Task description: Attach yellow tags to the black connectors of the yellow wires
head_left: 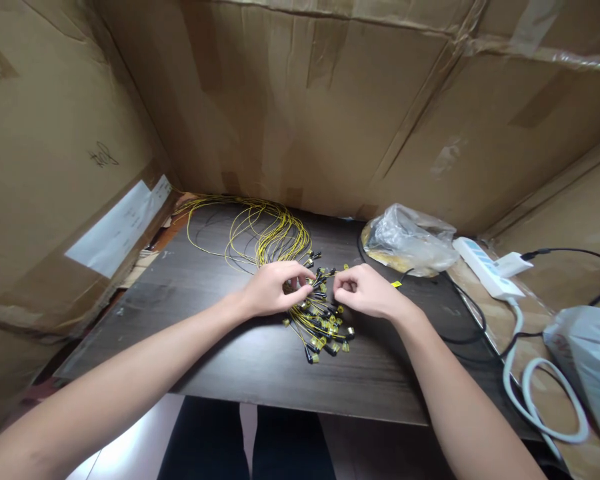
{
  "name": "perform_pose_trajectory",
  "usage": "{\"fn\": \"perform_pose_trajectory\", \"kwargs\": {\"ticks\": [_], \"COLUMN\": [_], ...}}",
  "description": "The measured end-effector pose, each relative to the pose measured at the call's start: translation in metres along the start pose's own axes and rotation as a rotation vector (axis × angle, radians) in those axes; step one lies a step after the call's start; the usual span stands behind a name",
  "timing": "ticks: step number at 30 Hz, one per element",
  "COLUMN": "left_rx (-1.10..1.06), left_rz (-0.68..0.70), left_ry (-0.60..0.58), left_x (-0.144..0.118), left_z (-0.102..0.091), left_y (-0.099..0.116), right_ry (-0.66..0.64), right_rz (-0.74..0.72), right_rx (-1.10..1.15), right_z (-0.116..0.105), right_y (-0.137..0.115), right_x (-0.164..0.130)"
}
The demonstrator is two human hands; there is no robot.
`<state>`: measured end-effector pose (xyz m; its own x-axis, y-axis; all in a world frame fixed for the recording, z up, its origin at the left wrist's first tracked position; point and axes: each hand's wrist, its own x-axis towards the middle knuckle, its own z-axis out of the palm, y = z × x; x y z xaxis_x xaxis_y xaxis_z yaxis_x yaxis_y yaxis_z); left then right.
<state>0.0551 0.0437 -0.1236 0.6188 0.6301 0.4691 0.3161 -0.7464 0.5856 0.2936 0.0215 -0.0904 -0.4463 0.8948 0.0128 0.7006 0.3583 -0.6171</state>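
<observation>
A bundle of thin yellow cables (280, 233) with black connectors, many wearing clear yellow caps (330, 327), lies on the dark wood-grain table. My left hand (275, 288) is over the upper part of the connector pile, its thumb and index finger closed around a small connector (310, 283). At the pile's right side, my right hand (363, 290) is closed, fingers curled and thumb pressed in. A black connector end touches or lies right beside its fingertips; whatever is inside them is too small to make out.
Cardboard walls (300, 120) surround the table (220, 360) at the back and sides. A clear plastic bag (410, 233) with yellowish contents lies at back right. Beyond it are a white power strip (487, 267), a coiled white cord (525, 393) and a pale plastic bag (590, 367).
</observation>
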Motion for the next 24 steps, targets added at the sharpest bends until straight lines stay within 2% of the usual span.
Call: {"fn": "perform_pose_trajectory", "kwargs": {"ticks": [6,15,21,23,24], "left_rx": [-0.008,-0.044,-0.023,-0.009,0.027], "left_rz": [0.013,0.006,0.024,0.016,-0.029], "left_ry": [-0.020,0.012,0.011,0.028,0.044], "left_x": [-0.001,-0.002,-0.003,-0.002,-0.001], "left_z": [0.004,0.007,0.003,-0.003,-0.005], "left_y": [-0.002,-0.005,-0.002,0.005,0.008], "right_ry": [-0.052,0.032,0.027,0.096,0.192], "right_rz": [0.019,-0.066,-0.117,-0.131,-0.122], "right_rx": [-0.082,-0.135,-0.122,-0.099,-0.069], "right_z": [0.009,0.022,0.022,0.017,0.013], "right_y": [0.001,0.005,-0.002,-0.007,-0.008], "right_x": [0.002,0.006,0.006,0.003,0.000]}}
